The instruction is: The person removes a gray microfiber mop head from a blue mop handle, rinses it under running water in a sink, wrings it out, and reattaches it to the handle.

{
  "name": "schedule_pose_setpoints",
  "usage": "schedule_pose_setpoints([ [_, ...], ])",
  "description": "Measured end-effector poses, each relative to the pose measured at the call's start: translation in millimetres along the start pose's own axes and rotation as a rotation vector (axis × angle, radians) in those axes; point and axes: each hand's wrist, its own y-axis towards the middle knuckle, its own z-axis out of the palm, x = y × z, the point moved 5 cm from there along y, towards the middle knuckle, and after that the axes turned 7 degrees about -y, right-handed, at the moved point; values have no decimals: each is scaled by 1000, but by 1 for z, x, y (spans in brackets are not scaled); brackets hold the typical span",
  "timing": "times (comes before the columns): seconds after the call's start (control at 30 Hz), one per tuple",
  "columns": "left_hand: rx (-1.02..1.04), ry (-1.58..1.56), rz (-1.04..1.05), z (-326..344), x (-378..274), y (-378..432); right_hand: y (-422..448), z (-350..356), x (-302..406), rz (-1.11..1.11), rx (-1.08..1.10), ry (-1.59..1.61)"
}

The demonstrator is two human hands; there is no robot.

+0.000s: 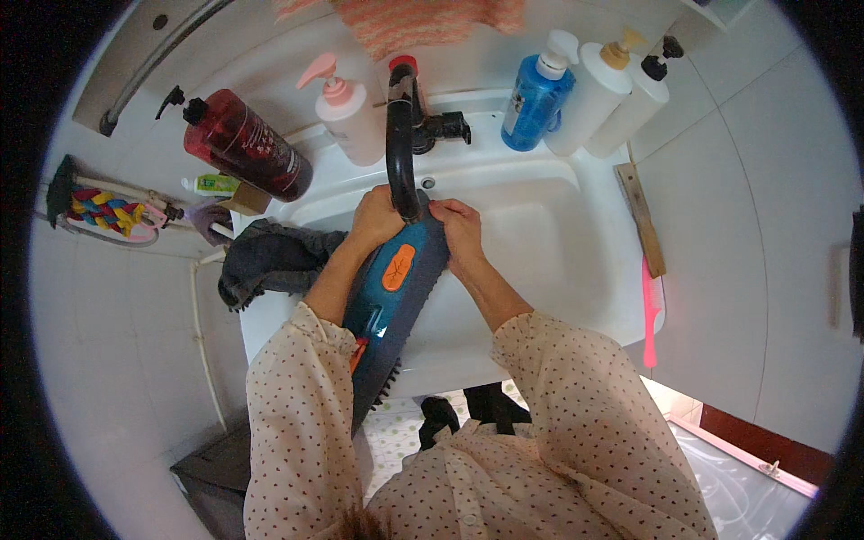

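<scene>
A long flat blue cleaning head, apparently a mop head [378, 297], slants across the white washbasin [540, 270] with its far end under the black tap [399, 155]. It has a dark grey border, orange inserts and dark fringe along its edge. My left hand [376, 219] grips the left side of the far end, its fingertips partly hidden by the tap. My right hand [462, 229] pinches the right border near the same end. The near end reaches past the basin's front edge, partly covered by my left sleeve. A dark grey cloth [277, 260] drapes over the basin's left rim.
Behind the basin stand a dark red pump bottle [246, 145], a pink-topped bottle [344, 121], a blue bottle [536, 101] and two white bottles [587, 101]. A wooden brush [640, 219] and pink comb [651, 310] lie along the right rim.
</scene>
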Motion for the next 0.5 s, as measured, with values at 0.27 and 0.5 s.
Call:
schedule_pose_setpoints([
  [0.27,374,-408,-168,3,-11,-5,20,-1,-19,-35,-231,26],
  [0.5,295,-852,-531,7,18,-9,41,-10,-39,-17,-271,-103],
])
